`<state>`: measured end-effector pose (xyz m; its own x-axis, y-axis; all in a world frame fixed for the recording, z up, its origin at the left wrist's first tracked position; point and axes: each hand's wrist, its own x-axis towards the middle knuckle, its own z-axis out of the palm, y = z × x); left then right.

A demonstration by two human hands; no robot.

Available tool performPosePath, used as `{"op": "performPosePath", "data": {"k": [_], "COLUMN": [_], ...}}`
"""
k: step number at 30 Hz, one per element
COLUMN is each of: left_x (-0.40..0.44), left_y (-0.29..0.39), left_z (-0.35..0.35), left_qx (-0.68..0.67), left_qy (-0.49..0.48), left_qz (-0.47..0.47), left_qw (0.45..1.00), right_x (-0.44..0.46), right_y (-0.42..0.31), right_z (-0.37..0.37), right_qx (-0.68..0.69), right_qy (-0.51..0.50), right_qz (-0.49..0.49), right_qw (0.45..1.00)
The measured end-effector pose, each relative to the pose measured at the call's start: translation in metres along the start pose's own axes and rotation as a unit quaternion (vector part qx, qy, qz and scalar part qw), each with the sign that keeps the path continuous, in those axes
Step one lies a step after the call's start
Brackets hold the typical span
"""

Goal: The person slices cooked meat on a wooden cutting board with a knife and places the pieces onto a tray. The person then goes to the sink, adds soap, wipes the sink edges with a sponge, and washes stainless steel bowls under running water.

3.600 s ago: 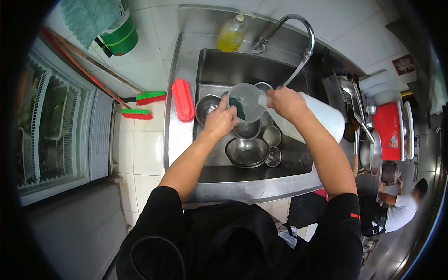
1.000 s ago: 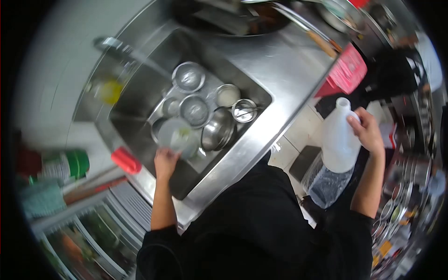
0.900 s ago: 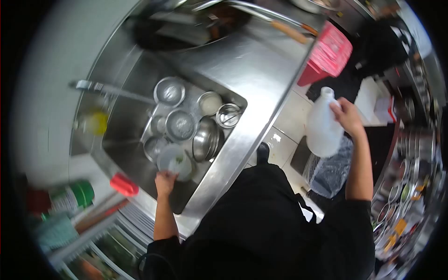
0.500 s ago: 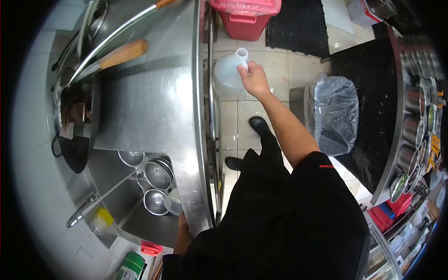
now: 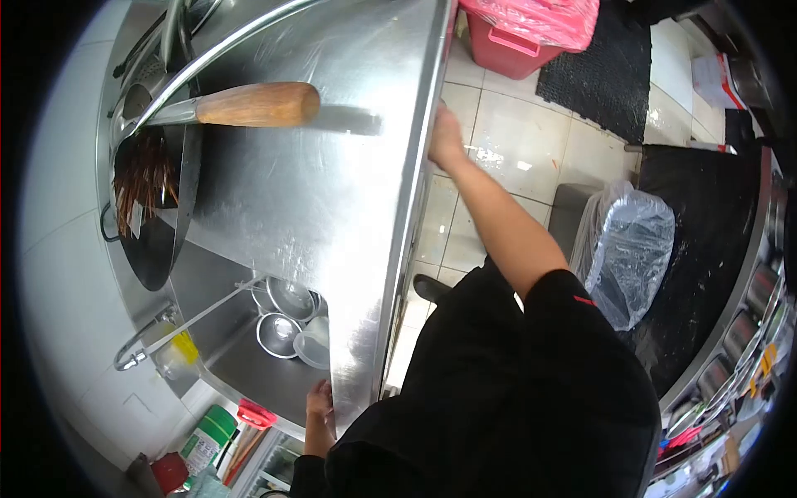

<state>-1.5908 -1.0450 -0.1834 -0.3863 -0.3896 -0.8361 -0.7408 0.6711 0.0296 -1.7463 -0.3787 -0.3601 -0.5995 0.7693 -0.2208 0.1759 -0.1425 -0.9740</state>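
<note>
My right hand (image 5: 446, 139) reaches down past the front edge of the steel counter (image 5: 282, 178). Its fingers are blurred and partly hidden by that edge, so what they hold does not show. The plastic jug is out of sight. My left hand (image 5: 319, 400) is at the near side of the sink (image 5: 274, 382), beside the counter's inner edge, fingers loosely bent and apart, holding nothing visible. Near it in the sink are a metal bowl (image 5: 278, 335), a translucent plastic container (image 5: 314, 344) and a stack of metal bowls (image 5: 290, 297).
A wok (image 5: 149, 266) with a bamboo brush (image 5: 143, 183) sits left, under a wooden-handled utensil (image 5: 257, 104). The faucet (image 5: 137, 357) reaches over the sink. A pink bin (image 5: 506, 50) and a plastic-lined bin (image 5: 635, 249) stand on the tiled floor (image 5: 515, 137).
My right hand has moved toward the counter's front edge, and the jug it gripped has gone from view. My left hand shows more over the sink. The view has shifted left.
</note>
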Motion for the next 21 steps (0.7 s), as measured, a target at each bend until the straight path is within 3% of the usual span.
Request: {"op": "performPosePath", "data": {"k": [2,4,6,7,8,9,11,13,15,21], "left_x": [0.013,0.009,-0.04,-0.007,-0.023,-0.039,-0.056,-0.067,-0.057,0.019], "left_y": [-0.016,-0.028,0.019,-0.032,-0.008,0.024,0.054,0.078,0.088,0.116], "left_z": [-0.002,0.007,0.024,0.01,0.022,0.02,0.016,0.011,0.003,-0.033], "left_qx": [0.064,0.139,0.208,0.449,0.17,0.241,0.182,0.108,0.106,0.091], "left_qy": [0.015,0.028,0.052,0.051,0.069,0.079,0.113,0.156,0.175,0.218], "left_qz": [0.044,0.073,0.077,0.327,0.117,0.102,0.121,0.197,0.221,0.157], "left_qw": [0.997,0.987,0.974,0.83,0.976,0.962,0.969,0.962,0.954,0.959], "right_x": [-0.009,-0.018,-0.027,-0.028,-0.028,-0.023,-0.016,-0.008,-0.002,0.014], "right_y": [0.013,0.024,0.037,0.047,0.049,0.059,0.067,0.069,0.068,0.026], "right_z": [0.03,0.045,0.031,0.024,0.015,0.015,0.003,-0.009,-0.026,-0.145], "right_qx": [-0.068,-0.094,-0.111,-0.122,-0.125,-0.132,-0.145,-0.157,-0.161,-0.059], "right_qy": [0.0,-0.031,-0.079,-0.102,-0.124,-0.143,-0.168,-0.182,-0.192,-0.191], "right_qz": [-0.125,-0.129,-0.097,-0.088,-0.084,-0.082,-0.074,-0.062,-0.042,0.071], "right_qw": [0.99,0.987,0.986,0.983,0.981,0.977,0.972,0.969,0.967,0.977]}}
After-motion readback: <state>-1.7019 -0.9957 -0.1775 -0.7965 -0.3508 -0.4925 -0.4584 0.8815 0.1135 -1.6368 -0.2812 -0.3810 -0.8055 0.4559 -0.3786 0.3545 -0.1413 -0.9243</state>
